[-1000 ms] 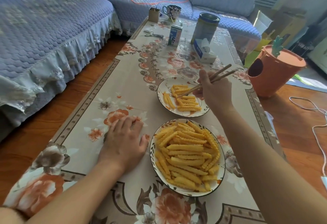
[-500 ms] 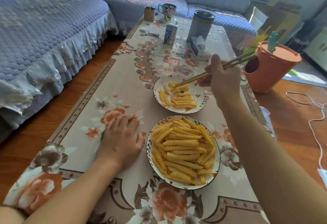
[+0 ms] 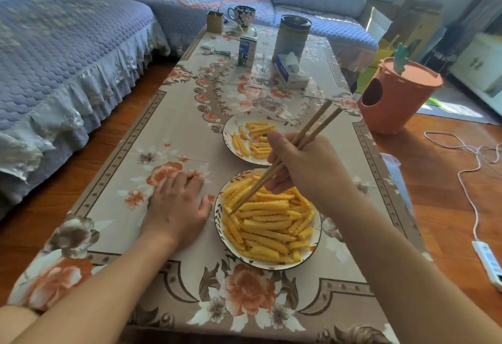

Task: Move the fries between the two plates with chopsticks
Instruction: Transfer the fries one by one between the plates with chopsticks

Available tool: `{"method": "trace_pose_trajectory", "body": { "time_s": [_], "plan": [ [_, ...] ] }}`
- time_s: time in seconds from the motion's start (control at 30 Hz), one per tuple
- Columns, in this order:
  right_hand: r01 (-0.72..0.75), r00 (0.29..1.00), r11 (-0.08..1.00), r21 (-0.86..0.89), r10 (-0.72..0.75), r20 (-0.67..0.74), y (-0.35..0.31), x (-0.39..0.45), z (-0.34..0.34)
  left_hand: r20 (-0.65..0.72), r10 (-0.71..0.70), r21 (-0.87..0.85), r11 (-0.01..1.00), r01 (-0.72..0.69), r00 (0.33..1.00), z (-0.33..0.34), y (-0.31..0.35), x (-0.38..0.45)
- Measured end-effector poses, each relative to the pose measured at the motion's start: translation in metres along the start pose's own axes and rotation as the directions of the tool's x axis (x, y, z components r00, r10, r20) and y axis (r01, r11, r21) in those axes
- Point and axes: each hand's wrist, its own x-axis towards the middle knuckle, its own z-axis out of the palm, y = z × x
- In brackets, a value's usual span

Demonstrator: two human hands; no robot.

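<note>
Two patterned plates sit on the floral tablecloth. The near plate (image 3: 217, 217) is piled with crinkle-cut fries (image 3: 267, 225). The far plate (image 3: 229, 126) holds a thinner scatter of fries (image 3: 256, 137). My right hand (image 3: 304, 166) grips a pair of wooden chopsticks (image 3: 312, 128) above the near plate; their tips reach down among the fries at the plate's left side. My left hand (image 3: 176, 206) lies flat on the cloth just left of the near plate, thumb almost at its rim.
At the table's far end stand a tall tin (image 3: 292, 35), a tissue pack (image 3: 290, 71), a small milk carton (image 3: 247, 50), a mug (image 3: 241, 15), a small box (image 3: 215, 21) and scissors (image 3: 216, 52). An orange carrot-shaped bin (image 3: 395, 99) stands right of the table; a sofa (image 3: 68, 53) lies left.
My right hand has drawn back from the far plate to the near one, and the chopstick tips now dip into the near pile. My left hand has stayed flat.
</note>
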Motion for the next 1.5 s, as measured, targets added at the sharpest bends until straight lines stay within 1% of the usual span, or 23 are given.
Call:
{"method": "trace_pose_trajectory", "body": {
  "time_s": [0.1,0.2,0.27,0.37,0.43,0.5,0.63,0.73,0.83,0.93,1.0,1.07,1.13,1.2,1.27,1.3,1.37,1.5],
  "plan": [
    [0.026,1.0,0.997,-0.075,-0.025,0.015,-0.001,-0.001,0.003,0.003,0.0,0.001,1.0,0.0,1.0,0.0,-0.001,0.001],
    [0.079,0.997,0.989,-0.122,-0.081,-0.012,-0.009,0.0,-0.001,-0.003,0.007,0.003,1.0,-0.007,1.0,0.002,-0.002,0.002],
    [0.14,0.985,0.981,-0.134,-0.151,-0.079,-0.014,0.008,-0.008,-0.003,0.013,0.009,1.0,-0.013,1.0,0.003,-0.003,0.002],
    [0.203,0.934,0.966,-0.162,-0.241,-0.262,-0.007,0.037,-0.024,-0.006,0.014,0.003,1.0,-0.014,1.0,0.004,-0.004,0.002],
    [0.172,0.903,0.968,-0.184,-0.229,-0.363,0.008,0.061,-0.033,-0.003,0.011,0.002,1.0,-0.011,1.0,0.004,-0.004,0.002],
    [0.14,0.899,0.975,-0.172,-0.198,-0.39,0.022,0.079,-0.035,0.002,0.012,0.01,1.0,-0.012,1.0,0.005,-0.004,0.002],
    [0.154,0.917,0.976,-0.153,-0.199,-0.345,0.036,0.097,-0.02,0.004,0.011,0.014,1.0,-0.012,1.0,0.004,-0.004,0.003],
    [0.161,0.92,0.964,-0.212,-0.225,-0.32,0.042,0.108,-0.005,0.016,0.008,0.013,1.0,-0.008,1.0,0.004,-0.004,0.003],
    [0.15,0.908,0.949,-0.278,-0.244,-0.34,0.047,0.115,0.0,0.019,0.008,0.013,1.0,-0.008,1.0,0.003,-0.003,0.003],
    [0.149,0.902,0.962,-0.229,-0.227,-0.368,0.039,0.11,-0.004,0.017,0.012,0.023,1.0,-0.013,1.0,0.002,-0.004,0.002],
    [0.155,0.899,0.974,-0.164,-0.208,-0.386,0.027,0.098,-0.011,0.018,0.009,0.018,1.0,-0.01,1.0,0.002,-0.004,0.002],
    [0.169,0.912,0.983,-0.072,-0.184,-0.366,0.01,0.076,-0.017,0.02,0.002,0.01,1.0,-0.002,1.0,0.002,-0.003,0.003],
    [0.165,0.946,0.986,0.004,-0.157,-0.283,-0.005,0.046,-0.016,0.024,0.0,0.012,1.0,0.0,1.0,0.003,-0.003,0.003],
    [0.156,0.975,0.987,0.038,-0.147,-0.169,-0.008,0.014,-0.007,0.022,0.0,0.015,1.0,0.0,1.0,0.003,-0.004,0.003],
    [0.163,0.982,0.986,0.035,-0.159,-0.1,0.001,-0.01,0.005,0.021,-0.003,0.013,1.0,0.002,1.0,0.003,-0.004,0.003],
    [0.17,0.981,0.985,0.011,-0.168,-0.094,0.008,-0.017,0.01,0.022,-0.004,0.015,1.0,0.004,1.0,0.003,-0.004,0.003],
    [0.172,0.978,0.985,-0.033,-0.175,-0.116,0.02,-0.025,0.015,0.025,-0.005,0.017,1.0,0.004,1.0,0.003,-0.003,0.003],
    [0.212,0.965,0.976,-0.055,-0.218,-0.144,0.028,-0.034,0.016,0.02,-0.005,0.008,1.0,0.005,1.0,0.001,-0.002,0.002]
  ]
}}
